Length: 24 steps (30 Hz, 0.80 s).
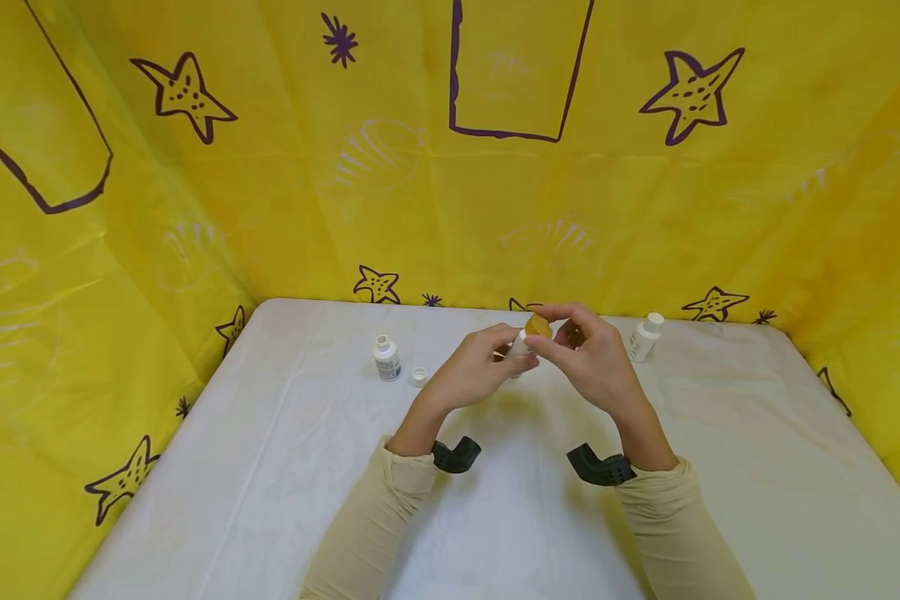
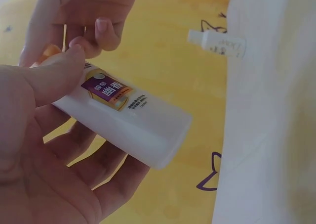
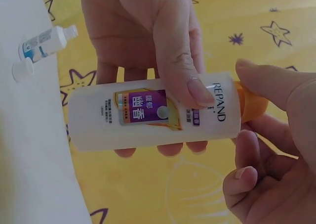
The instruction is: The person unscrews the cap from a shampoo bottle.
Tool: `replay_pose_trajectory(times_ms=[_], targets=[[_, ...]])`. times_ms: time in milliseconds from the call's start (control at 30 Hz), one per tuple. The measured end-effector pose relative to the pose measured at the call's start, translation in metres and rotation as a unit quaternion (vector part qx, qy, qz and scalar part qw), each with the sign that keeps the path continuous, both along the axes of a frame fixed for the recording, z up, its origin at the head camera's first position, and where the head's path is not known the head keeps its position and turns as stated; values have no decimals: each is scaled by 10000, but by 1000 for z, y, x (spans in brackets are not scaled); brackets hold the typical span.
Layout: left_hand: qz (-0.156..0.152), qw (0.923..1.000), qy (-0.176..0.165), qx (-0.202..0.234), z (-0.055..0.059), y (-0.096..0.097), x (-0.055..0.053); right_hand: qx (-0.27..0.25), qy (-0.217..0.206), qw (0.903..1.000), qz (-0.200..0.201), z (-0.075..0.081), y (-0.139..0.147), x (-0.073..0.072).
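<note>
A white bottle (image 3: 217,127) with a purple and gold label lies across my left hand (image 1: 471,367), which grips it round the body with the thumb over the label. At its end sits an orange cap (image 3: 252,101). Thumb and fingers of my right hand (image 1: 596,358) pinch that cap from its sides. Both hands are raised above the far part of the table, and in the head view they hide most of the bottle. Whether the cap is loose on the neck I cannot tell.
Left of the hands, a small white bottle (image 1: 387,362) stands uncapped on the white-covered table (image 1: 270,467), with a white cap (image 1: 419,377) beside it. Another white bottle (image 1: 646,337) with a white top stands right of the hands. Yellow patterned cloth (image 1: 390,225) rises behind the table.
</note>
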<state>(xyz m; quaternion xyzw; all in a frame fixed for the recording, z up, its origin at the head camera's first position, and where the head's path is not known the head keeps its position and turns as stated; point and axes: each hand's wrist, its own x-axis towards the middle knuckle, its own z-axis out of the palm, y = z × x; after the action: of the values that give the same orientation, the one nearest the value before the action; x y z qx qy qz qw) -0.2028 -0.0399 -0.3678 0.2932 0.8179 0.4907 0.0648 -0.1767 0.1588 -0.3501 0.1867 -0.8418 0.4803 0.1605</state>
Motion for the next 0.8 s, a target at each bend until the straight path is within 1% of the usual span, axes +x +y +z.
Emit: replay_pose_trajectory(times_ms=[200,333,467,667,800], targets=[[-23,10000,35,-30,1,-1,1,-10,53,10000,73,0,-1,1],[-95,10000,17,-4,1,-3,1,-4,-16,9998,207,1,0,1],[-139,9999,-1,13,0,-4,0,-15,-227,9985,494,3,3,2],[-160,9997,-156,51,1,-5,1,9,-647,9927,1020,6,9,2],[-145,9997,-173,80,2,-4,2,109,-706,9921,1034,9,11,2]])
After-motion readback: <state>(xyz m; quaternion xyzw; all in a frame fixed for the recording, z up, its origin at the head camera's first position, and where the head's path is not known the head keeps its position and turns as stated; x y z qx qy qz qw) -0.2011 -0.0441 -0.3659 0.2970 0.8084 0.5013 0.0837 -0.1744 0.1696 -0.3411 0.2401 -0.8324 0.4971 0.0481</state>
